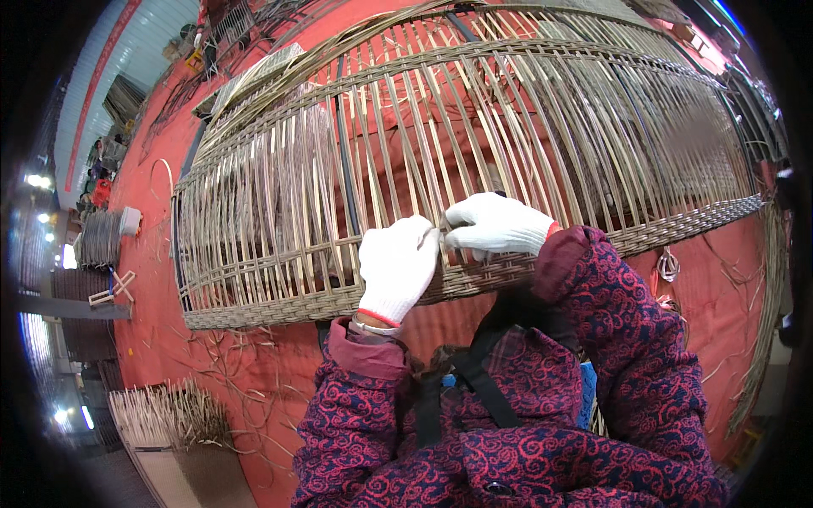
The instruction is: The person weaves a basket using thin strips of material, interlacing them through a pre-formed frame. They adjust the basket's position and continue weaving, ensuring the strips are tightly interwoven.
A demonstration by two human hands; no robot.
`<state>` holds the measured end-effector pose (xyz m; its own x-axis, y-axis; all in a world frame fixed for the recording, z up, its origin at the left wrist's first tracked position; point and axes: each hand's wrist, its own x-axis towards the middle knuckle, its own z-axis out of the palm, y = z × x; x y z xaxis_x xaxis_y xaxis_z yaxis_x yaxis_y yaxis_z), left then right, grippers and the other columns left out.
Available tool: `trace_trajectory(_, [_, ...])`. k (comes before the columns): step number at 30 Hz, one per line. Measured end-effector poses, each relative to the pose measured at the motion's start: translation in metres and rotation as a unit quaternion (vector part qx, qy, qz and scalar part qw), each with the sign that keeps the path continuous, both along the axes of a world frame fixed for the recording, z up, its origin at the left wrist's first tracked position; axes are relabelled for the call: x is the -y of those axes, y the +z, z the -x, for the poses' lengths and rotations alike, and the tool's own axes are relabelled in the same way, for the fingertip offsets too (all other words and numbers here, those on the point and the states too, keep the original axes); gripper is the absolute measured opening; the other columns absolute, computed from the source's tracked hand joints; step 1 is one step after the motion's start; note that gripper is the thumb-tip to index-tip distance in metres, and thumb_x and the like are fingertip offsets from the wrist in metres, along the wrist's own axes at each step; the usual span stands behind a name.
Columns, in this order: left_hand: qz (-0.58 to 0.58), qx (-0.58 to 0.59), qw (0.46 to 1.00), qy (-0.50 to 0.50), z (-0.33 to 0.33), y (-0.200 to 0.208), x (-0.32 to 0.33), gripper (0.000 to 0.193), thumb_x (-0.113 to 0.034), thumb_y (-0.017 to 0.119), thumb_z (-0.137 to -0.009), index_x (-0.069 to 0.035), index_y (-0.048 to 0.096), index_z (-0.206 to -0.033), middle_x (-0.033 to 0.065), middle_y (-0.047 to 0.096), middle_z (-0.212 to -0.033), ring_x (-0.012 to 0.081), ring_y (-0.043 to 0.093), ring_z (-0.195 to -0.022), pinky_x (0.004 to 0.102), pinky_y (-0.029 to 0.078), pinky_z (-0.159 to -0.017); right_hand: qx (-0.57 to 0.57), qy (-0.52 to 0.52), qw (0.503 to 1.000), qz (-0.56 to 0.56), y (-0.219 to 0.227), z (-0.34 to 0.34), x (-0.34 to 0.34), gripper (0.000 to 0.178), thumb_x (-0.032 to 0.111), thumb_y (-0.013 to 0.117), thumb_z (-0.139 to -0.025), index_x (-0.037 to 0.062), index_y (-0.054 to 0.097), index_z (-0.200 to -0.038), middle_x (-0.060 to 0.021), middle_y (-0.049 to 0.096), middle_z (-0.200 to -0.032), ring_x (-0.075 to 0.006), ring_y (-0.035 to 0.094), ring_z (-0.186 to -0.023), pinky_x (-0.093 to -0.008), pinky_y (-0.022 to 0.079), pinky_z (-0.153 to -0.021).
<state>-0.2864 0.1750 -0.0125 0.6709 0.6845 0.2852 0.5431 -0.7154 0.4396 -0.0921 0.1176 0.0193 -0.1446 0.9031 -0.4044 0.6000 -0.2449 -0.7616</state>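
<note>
A long woven wicker panel (262, 309) lies across in front of me, with pale and brown upright strands running away from its tightly woven near edge. Both my hands wear white knit gloves with red cuffs. My left hand (396, 264) is closed over the strands just above that edge, knuckles up, gripping a wicker strand. Beside it, my right hand (500, 223) comes in from the right, thumb and fingers pinched on a wicker strand. The fingertips of the two hands nearly meet, and they hide most of what lies between them.
A bundle of cut strips (174, 415) stands in a box at lower left. Loose strands (246, 360) litter the red floor (474, 322). A dark coil (100, 240) and a small wooden cross-shaped stand (113, 289) are at left. More long strands (766, 279) lie at right.
</note>
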Motion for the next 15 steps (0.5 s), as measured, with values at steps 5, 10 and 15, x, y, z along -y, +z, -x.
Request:
trace_trajectory(5, [-0.023,0.043,0.999,0.0,-0.003,0.002,0.008,0.013,-0.02,0.076,-0.087,-0.014,0.077,-0.098,0.0072,0.075,-0.092,0.0272,0.071,-0.081,0.039,0.053,-0.077,0.004,-0.103,0.989,-0.103,0.002,-0.015,0.038,0.035,0.033,0.06,-0.088,0.0009,0.073,-0.097,-0.0175,0.071,-0.082,-0.0366,0.069,-0.087,-0.045,0.054,-0.082])
trace_trajectory(10, [-0.122,0.109,0.982,-0.091,-0.037,0.012,0.029,0.021,-0.013,0.075,-0.086,-0.014,0.076,-0.107,0.0039,0.075,-0.104,0.0243,0.067,-0.086,0.0387,0.05,-0.088,-0.116,-0.344,0.932,0.008,0.022,-0.056,0.103,0.011,0.011,0.066,-0.093,0.0028,0.073,-0.093,0.0013,0.06,-0.069,-0.0051,0.048,-0.048,-0.0246,0.039,-0.047])
trace_trajectory(15, [-0.011,0.052,0.987,-0.151,-0.052,0.025,0.038,0.015,-0.02,0.075,-0.09,-0.012,0.077,-0.103,0.0063,0.075,-0.093,0.025,0.068,-0.081,0.0387,0.052,-0.082,-0.175,-0.286,0.939,-0.082,0.012,-0.043,0.102,0.013,0.011,0.063,-0.097,0.0029,0.073,-0.101,0.0013,0.06,-0.07,-0.0063,0.054,-0.054,-0.0252,0.043,-0.051])
